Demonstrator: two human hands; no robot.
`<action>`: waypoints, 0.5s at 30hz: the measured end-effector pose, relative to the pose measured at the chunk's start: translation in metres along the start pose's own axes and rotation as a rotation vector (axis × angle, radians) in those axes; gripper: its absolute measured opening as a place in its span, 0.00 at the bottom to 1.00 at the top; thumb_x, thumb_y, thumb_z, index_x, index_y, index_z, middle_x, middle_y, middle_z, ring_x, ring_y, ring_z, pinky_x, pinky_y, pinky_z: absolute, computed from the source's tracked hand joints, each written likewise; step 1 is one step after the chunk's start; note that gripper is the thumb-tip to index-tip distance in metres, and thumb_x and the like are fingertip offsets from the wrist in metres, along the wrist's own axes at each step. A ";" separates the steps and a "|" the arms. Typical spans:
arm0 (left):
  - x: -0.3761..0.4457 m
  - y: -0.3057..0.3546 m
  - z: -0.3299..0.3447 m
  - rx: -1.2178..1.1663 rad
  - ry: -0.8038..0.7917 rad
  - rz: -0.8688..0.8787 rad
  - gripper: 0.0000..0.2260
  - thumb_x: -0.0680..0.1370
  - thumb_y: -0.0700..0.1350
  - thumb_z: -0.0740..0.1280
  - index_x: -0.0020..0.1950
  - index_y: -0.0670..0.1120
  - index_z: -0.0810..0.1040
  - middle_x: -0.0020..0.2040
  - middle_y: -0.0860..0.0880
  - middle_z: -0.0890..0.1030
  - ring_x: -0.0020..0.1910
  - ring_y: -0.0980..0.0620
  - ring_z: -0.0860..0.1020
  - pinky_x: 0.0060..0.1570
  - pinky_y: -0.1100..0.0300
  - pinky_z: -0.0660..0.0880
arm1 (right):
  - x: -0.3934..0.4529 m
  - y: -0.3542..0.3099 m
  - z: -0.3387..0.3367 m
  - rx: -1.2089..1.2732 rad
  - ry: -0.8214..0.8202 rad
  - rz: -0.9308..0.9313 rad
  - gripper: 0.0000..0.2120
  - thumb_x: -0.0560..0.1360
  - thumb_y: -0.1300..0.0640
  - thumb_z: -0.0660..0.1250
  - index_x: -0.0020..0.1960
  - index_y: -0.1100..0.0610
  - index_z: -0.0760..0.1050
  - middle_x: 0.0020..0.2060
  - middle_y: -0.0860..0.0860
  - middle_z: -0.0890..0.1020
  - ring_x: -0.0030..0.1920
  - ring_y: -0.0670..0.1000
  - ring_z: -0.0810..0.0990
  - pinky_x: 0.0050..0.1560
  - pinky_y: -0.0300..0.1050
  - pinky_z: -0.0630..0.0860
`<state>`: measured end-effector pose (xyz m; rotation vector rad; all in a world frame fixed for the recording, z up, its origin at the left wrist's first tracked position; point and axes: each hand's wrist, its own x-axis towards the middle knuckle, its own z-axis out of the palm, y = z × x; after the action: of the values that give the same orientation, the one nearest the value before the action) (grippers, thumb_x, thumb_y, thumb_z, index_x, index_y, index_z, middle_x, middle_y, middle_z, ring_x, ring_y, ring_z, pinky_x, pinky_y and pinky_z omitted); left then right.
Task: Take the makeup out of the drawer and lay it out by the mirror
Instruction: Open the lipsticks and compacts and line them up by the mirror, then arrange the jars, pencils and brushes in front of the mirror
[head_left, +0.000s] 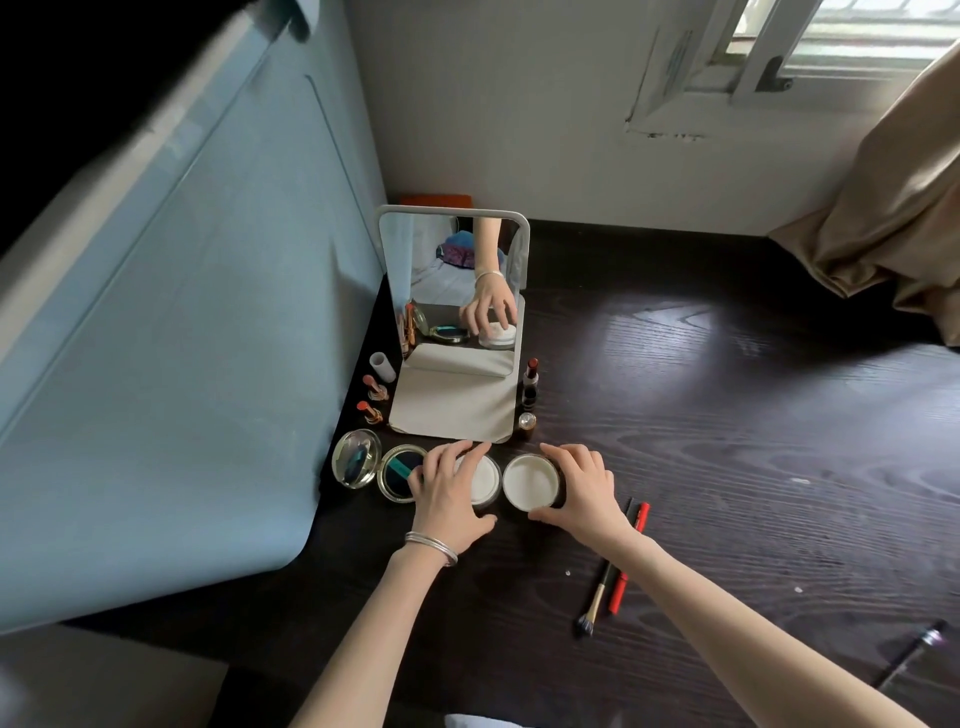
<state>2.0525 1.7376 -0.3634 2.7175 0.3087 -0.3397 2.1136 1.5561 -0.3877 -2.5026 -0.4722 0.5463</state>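
While both forearms are stretched forward over the dark wooden table (727, 415), the scene is read from the left, where a blue panel (182, 338) is stood against the table's edge. Beside it, a white tube (383, 366) and two uncapped lipsticks (375, 387) are set upright in a row running toward the wall, and an open gold compact (379, 470) is laid flat in front of them, its hinged halves side by side. The left hand (451, 496), a silver bangle (432, 546) on its wrist, is spread palm down over a white powder jar (484, 480), fingers curled around the rim and thumb at the near side, so that the jar is clasped. The mirror (454, 291) is stood just behind on its pale base (452, 410), facing the person. Immediately right of the jar its white lid (530, 482) is laid hollow side up, gripped at the right rim by the right hand (582, 491), fingers bent. More lipstick tubes (530, 384) are stood right of the base. Further right, a red pencil (628, 556) and a brush (602, 577) are laid parallel, long axes running near to far, bristles toward the person. A dark slender tool (911, 657) is seen near the right edge.
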 end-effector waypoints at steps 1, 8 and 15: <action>-0.002 0.002 0.000 -0.003 0.021 0.011 0.38 0.68 0.54 0.72 0.73 0.57 0.57 0.71 0.55 0.60 0.71 0.52 0.55 0.67 0.52 0.56 | 0.000 0.001 -0.003 0.020 0.014 -0.002 0.41 0.63 0.47 0.77 0.72 0.50 0.62 0.64 0.50 0.67 0.64 0.53 0.63 0.60 0.50 0.62; -0.017 0.029 0.012 -0.108 0.230 0.134 0.30 0.62 0.52 0.76 0.63 0.55 0.73 0.63 0.53 0.73 0.65 0.49 0.63 0.60 0.48 0.64 | -0.019 0.037 -0.043 0.171 0.164 -0.040 0.24 0.68 0.56 0.75 0.63 0.55 0.74 0.55 0.52 0.75 0.58 0.55 0.70 0.61 0.52 0.67; -0.030 0.085 0.036 -0.196 0.180 0.222 0.22 0.64 0.51 0.75 0.57 0.56 0.77 0.59 0.55 0.75 0.62 0.51 0.65 0.56 0.53 0.63 | -0.054 0.084 -0.064 0.131 0.141 -0.081 0.10 0.67 0.58 0.75 0.49 0.53 0.81 0.47 0.47 0.76 0.51 0.54 0.72 0.55 0.43 0.63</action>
<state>2.0392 1.6418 -0.3580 2.5587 0.0812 -0.0017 2.1152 1.4387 -0.3695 -2.3662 -0.4665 0.3549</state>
